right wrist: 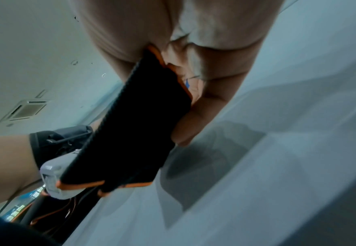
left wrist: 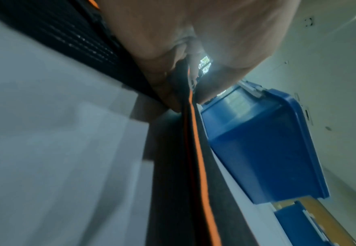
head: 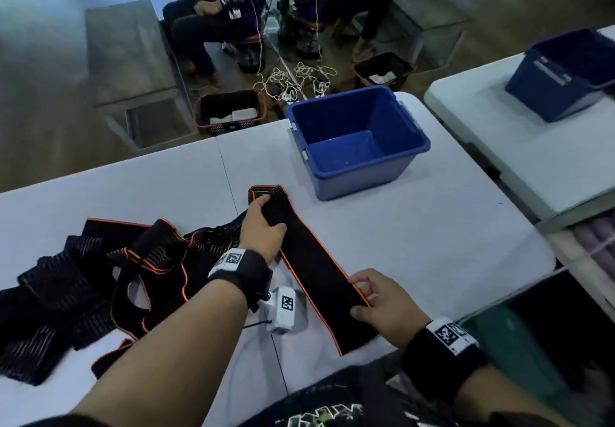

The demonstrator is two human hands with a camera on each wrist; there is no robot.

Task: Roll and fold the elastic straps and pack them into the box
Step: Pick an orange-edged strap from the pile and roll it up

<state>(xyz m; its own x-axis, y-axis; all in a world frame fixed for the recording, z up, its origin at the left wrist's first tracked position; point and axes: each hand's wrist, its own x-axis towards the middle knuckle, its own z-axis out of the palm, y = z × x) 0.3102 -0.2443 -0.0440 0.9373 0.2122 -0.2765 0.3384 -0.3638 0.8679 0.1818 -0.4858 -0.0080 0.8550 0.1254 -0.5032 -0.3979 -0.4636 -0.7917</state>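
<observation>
A black strap with orange edging lies stretched flat; more straps lie heaped left; the blue box stands open beyond.

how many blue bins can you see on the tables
2. One open blue bin stands on the near table, beyond the stretched strap. Another blue bin sits on the far right table.

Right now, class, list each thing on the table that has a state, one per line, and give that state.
Blue box: open, empty.
Held strap: stretched out, unrolled.
Strap pile: tangled, unrolled.
Left hand: grips strap's far end.
Right hand: pinches near end.
</observation>
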